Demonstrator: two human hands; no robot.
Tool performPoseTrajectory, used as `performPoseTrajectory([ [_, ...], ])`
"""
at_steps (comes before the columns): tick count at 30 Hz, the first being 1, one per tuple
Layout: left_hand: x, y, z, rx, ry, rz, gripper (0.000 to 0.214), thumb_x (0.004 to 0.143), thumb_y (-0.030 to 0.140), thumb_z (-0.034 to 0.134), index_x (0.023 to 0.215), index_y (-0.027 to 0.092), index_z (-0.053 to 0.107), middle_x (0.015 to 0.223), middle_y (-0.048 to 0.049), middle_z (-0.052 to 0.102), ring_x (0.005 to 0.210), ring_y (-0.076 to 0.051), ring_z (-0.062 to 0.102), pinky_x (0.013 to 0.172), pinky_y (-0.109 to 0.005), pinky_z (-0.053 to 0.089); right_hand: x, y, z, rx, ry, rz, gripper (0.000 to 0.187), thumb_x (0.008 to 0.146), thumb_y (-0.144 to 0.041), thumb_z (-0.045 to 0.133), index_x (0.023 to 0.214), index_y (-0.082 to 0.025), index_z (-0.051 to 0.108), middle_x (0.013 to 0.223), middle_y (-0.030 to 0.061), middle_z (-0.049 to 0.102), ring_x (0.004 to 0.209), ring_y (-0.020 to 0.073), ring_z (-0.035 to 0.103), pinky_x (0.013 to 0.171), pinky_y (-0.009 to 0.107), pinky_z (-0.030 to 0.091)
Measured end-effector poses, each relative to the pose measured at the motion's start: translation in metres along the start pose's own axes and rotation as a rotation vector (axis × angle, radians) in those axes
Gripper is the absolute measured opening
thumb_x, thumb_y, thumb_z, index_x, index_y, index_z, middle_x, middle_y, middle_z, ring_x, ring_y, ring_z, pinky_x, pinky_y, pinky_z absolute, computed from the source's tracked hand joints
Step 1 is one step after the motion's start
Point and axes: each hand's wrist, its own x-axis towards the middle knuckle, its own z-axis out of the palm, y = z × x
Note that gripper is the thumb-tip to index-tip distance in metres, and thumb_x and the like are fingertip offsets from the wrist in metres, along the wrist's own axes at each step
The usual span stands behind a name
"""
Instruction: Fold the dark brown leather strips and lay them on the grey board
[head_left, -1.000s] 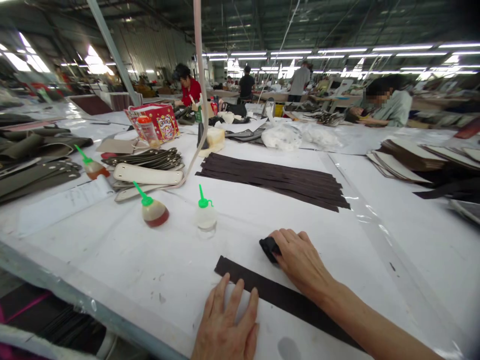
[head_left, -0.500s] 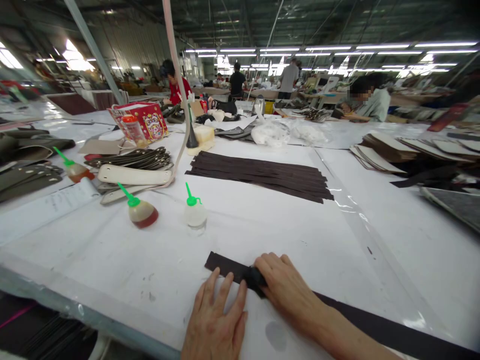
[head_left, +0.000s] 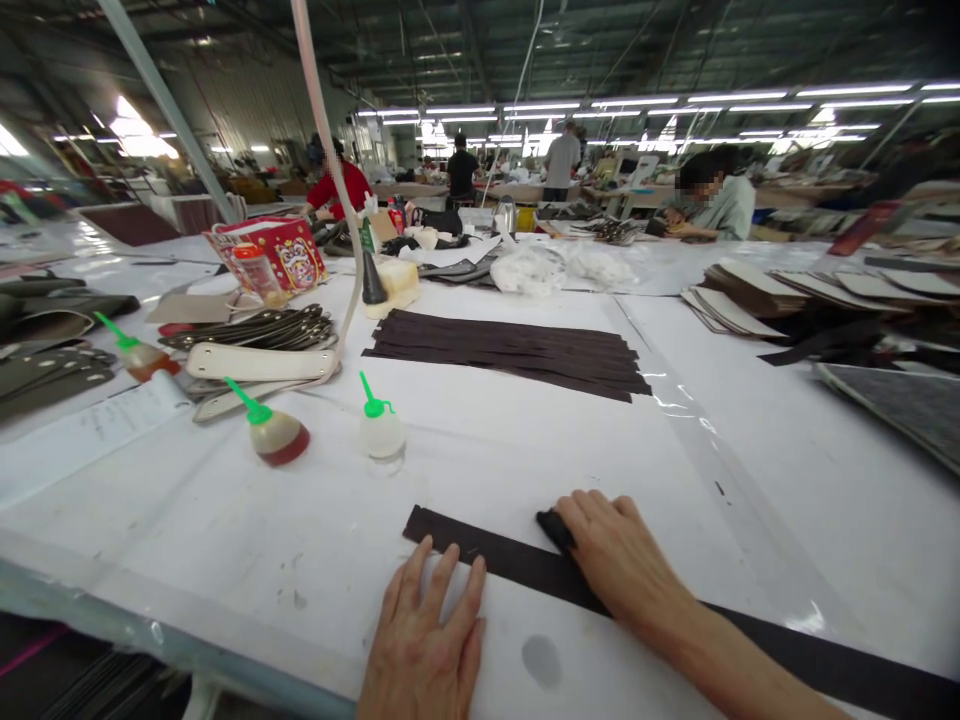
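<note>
A long dark brown leather strip (head_left: 495,553) lies across the near edge of the white table (head_left: 525,450). My left hand (head_left: 427,640) lies flat and open, its fingertips pressing the strip's left end. My right hand (head_left: 622,560) is closed on a small black pad (head_left: 553,527) and holds it against the strip, a little right of the left hand. The strip runs on to the right under my right forearm.
Two green-capped squeeze bottles (head_left: 381,428) (head_left: 274,430) stand beyond the strip. A spread of dark strips (head_left: 510,350) lies mid-table. Cream and olive leather pieces (head_left: 255,360) sit left, stacked panels (head_left: 750,290) right, a red box (head_left: 274,250) behind. Other people work at far tables.
My right hand slid the black pad left along the strip to my left hand's fingertips, then back to the right. The left hand stayed on the strip's end.
</note>
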Motion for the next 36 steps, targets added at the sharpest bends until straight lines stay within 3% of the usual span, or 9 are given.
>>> performPoseTrajectory([
  [3,0.002,0.0,-0.001,0.018,0.006,0.02,0.05,0.084,0.026,0.056,0.134,0.026,0.051,0.129,-0.0051,0.057,0.124,-0.032,0.045,0.092,-0.042,0.045,-0.004,0.015,-0.011,-0.019,0.077,0.12,0.02,0.08,-0.002,0.056,0.088,-0.02,0.053,0.086,0.0032,0.058,0.083,0.0229,0.051,0.072,0.034,0.026],
  [7,0.001,-0.001,0.0,0.026,0.02,0.051,0.049,0.084,0.026,0.056,0.133,0.025,0.052,0.129,-0.0062,0.057,0.123,-0.032,0.045,0.092,-0.042,0.044,-0.007,-0.016,-0.012,0.158,0.048,-0.074,0.019,0.082,-0.004,0.057,0.089,-0.022,0.054,0.088,0.001,0.058,0.084,0.0199,0.05,0.074,0.033,0.027],
  [9,0.0,-0.002,0.001,0.029,0.029,0.057,0.049,0.084,0.025,0.056,0.133,0.025,0.052,0.129,-0.0063,0.057,0.123,-0.032,0.045,0.092,-0.042,0.044,-0.011,-0.016,-0.004,0.156,0.004,-0.107,0.021,0.082,-0.002,0.056,0.09,-0.022,0.054,0.088,0.0,0.058,0.083,0.0195,0.05,0.073,0.033,0.027],
  [15,-0.001,-0.003,0.004,0.044,0.032,0.07,0.049,0.085,0.026,0.055,0.134,0.025,0.051,0.13,-0.0055,0.057,0.124,-0.032,0.045,0.093,-0.042,0.042,-0.023,0.038,-0.01,-0.084,0.095,0.211,0.016,0.082,-0.005,0.06,0.089,-0.018,0.055,0.086,0.0038,0.058,0.083,0.0233,0.05,0.072,0.034,0.026],
  [17,-0.002,-0.003,0.005,0.042,0.025,0.073,0.049,0.085,0.028,0.055,0.134,0.026,0.051,0.13,-0.0049,0.057,0.124,-0.032,0.045,0.093,-0.041,0.042,-0.021,0.023,-0.016,0.008,0.116,0.143,0.016,0.082,-0.008,0.061,0.092,-0.02,0.055,0.088,0.0025,0.058,0.084,0.022,0.05,0.074,0.034,0.027],
  [21,-0.003,-0.003,0.006,0.038,0.032,0.072,0.049,0.085,0.028,0.056,0.134,0.026,0.051,0.13,-0.0047,0.057,0.124,-0.031,0.046,0.094,-0.041,0.041,-0.023,-0.002,-0.011,0.159,-0.013,-0.059,0.02,0.081,-0.006,0.061,0.091,-0.022,0.054,0.091,-0.001,0.058,0.085,0.0196,0.05,0.074,0.032,0.027],
  [27,-0.004,-0.004,0.008,0.024,0.047,0.066,0.05,0.085,0.028,0.056,0.134,0.027,0.051,0.131,-0.0036,0.058,0.125,-0.031,0.045,0.094,-0.041,0.041,-0.04,0.047,-0.013,-0.086,0.073,0.248,0.019,0.081,-0.003,0.059,0.092,-0.018,0.054,0.089,0.0034,0.058,0.086,0.0223,0.05,0.073,0.033,0.026],
  [32,-0.006,-0.004,0.01,0.027,0.04,0.078,0.05,0.085,0.029,0.055,0.135,0.026,0.05,0.131,-0.0041,0.057,0.125,-0.031,0.045,0.095,-0.041,0.04,-0.038,0.012,-0.011,0.023,0.045,-0.024,0.02,0.08,-0.004,0.059,0.09,-0.021,0.054,0.089,0.0006,0.058,0.083,0.0189,0.05,0.073,0.032,0.027],
  [36,-0.007,-0.006,0.012,0.018,0.053,0.079,0.049,0.085,0.028,0.054,0.135,0.026,0.05,0.131,-0.0048,0.057,0.125,-0.03,0.045,0.095,-0.041,0.04,-0.05,0.044,-0.006,-0.163,0.051,0.128,0.023,0.081,0.002,0.05,0.088,-0.019,0.055,0.087,0.0032,0.058,0.082,0.0206,0.051,0.073,0.033,0.027],
])
